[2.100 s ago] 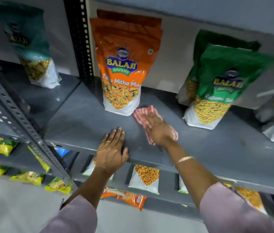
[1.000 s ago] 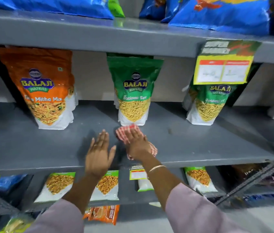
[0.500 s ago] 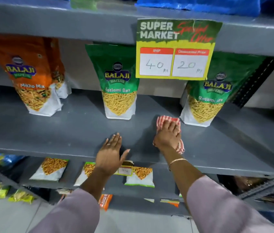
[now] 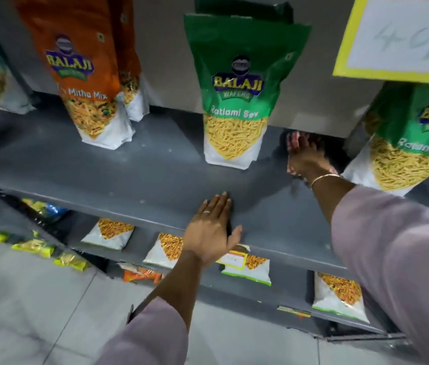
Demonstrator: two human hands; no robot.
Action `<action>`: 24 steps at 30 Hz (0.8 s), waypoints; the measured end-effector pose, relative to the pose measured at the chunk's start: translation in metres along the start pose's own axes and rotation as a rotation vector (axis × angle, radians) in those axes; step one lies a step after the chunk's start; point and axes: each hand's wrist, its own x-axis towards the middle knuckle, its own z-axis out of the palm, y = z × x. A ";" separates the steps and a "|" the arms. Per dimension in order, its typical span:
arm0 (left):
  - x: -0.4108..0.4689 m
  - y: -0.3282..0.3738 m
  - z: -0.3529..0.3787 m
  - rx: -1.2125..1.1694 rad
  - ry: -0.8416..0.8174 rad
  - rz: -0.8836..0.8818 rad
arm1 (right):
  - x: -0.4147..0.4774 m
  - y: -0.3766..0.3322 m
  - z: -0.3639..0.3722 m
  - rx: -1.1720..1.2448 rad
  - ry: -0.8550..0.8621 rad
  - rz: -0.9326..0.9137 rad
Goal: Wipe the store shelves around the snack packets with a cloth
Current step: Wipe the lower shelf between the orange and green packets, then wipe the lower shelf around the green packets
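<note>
Red-and-white checked cloth (image 4: 293, 143), soft and light, likely bunches easily; best pressed flat under the palm, as the right hand (image 4: 304, 156) does now, fingers spread over it. It lies deep on the grey metal shelf (image 4: 134, 169), just right of the middle green Ratlami Sev pouch (image 4: 237, 101), between it and a second green pouch (image 4: 403, 143). Left hand (image 4: 212, 227) empty, flat on the shelf edge in front of that middle pouch. Orange Mitha Mix pouch (image 4: 86, 83) stands well left. Pouches look light, probably tip if nudged. Painted shelf smooth, some specks. Yellow-bordered price card (image 4: 397, 35) hangs above right.
</note>
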 end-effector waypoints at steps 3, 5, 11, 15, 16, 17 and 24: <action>0.000 0.001 0.001 -0.004 0.016 0.001 | 0.009 -0.003 -0.007 0.022 -0.036 -0.015; 0.000 0.001 0.002 0.004 0.018 0.002 | 0.010 -0.003 -0.006 0.101 0.011 -0.081; 0.000 0.001 0.001 0.019 -0.006 0.009 | -0.023 -0.004 -0.005 0.058 -0.085 -0.176; -0.001 0.003 -0.001 0.021 -0.014 -0.006 | -0.082 0.001 -0.003 0.087 -0.116 -0.315; -0.001 0.004 -0.002 0.028 -0.020 -0.006 | -0.099 0.004 -0.003 0.098 -0.123 -0.329; -0.001 0.005 -0.003 0.033 -0.026 -0.006 | -0.119 0.006 -0.004 0.115 -0.135 -0.334; -0.003 0.008 -0.009 0.052 -0.053 -0.019 | -0.213 0.022 -0.049 0.269 -0.625 -0.392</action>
